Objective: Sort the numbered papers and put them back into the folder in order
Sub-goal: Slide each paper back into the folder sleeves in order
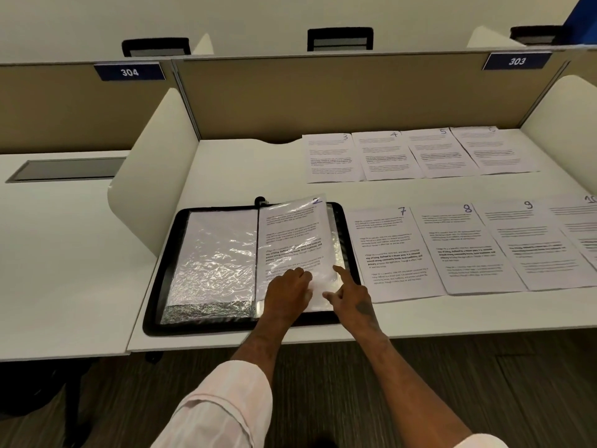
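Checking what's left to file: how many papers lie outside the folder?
8. Back row: paper 3, paper 4, paper 5, an unreadable paper. Front row: paper 7, paper 8, paper 9, paper 10, cropped; more may lie off-frame.

Soft, even room light; shadows faint. Glare ripples across the left plastic sleeve. Lines bow near frame edges; print on the far papers blurs.

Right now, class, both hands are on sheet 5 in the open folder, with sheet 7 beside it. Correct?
No. The head view shows that sheet is numbered 2, not 5. The left hand and right hand are on it in the open folder, with sheet 7 beside it.
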Demonstrator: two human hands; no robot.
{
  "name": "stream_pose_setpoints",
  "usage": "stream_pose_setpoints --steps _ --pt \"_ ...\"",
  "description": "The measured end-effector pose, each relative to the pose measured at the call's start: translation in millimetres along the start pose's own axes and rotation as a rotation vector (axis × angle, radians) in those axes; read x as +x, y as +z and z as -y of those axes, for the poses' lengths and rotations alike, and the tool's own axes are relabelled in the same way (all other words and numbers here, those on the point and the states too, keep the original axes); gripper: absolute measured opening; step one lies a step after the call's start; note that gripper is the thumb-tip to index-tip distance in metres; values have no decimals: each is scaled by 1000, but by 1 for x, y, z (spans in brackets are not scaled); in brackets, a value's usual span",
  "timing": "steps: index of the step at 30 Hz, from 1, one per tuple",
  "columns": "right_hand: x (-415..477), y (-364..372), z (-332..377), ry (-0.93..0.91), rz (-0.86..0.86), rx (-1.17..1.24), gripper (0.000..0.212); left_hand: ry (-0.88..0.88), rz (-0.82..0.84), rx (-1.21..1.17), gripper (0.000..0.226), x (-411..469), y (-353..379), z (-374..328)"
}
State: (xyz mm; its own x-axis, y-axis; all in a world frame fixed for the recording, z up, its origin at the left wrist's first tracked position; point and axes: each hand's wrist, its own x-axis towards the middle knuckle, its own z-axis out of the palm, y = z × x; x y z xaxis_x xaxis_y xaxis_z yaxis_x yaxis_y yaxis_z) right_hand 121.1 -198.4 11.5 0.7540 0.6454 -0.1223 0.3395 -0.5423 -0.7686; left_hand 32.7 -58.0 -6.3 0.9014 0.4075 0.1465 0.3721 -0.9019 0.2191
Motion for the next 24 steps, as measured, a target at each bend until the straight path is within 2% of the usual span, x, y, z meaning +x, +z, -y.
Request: stream_pose_setpoints --steps 4,8,10,12,14,16,18,20,22,24 --pt "-1 -5 10 -83 -3 -98 66 -23 -33 -31 24 -3 1 -6" --pt "2 -1 27 -258 -62 -310 64 -6 -42 -104 60 -15 -10 -7" --pt "5 5 37 -286 -49 -260 63 -20 -87 -95 66 -19 -22 -6" --pt "6 8 62 -417 -45 -282 60 -117 -185 -126 57 -21 -36 0" --pt "4 12 94 -674 -130 -340 63 -272 -320 -235 33 -24 -50 12" --pt "-4 13 127 -773 -171 -303 63 -399 -419 -286 12 -30 -67 28" --pt "0 32 131 -771 -170 -261 58 -493 -497 -308 11 -42 -79 49" --pt "0 51 130 -741 -98 -271 53 -568 -520 -319 26 -55 -91 69" --pt "2 67 133 -683 -40 -350 52 -558 -485 -251 51 -70 -98 94" --pt "7 83 126 -544 116 -475 59 -524 -415 -185 62 -86 -99 119"
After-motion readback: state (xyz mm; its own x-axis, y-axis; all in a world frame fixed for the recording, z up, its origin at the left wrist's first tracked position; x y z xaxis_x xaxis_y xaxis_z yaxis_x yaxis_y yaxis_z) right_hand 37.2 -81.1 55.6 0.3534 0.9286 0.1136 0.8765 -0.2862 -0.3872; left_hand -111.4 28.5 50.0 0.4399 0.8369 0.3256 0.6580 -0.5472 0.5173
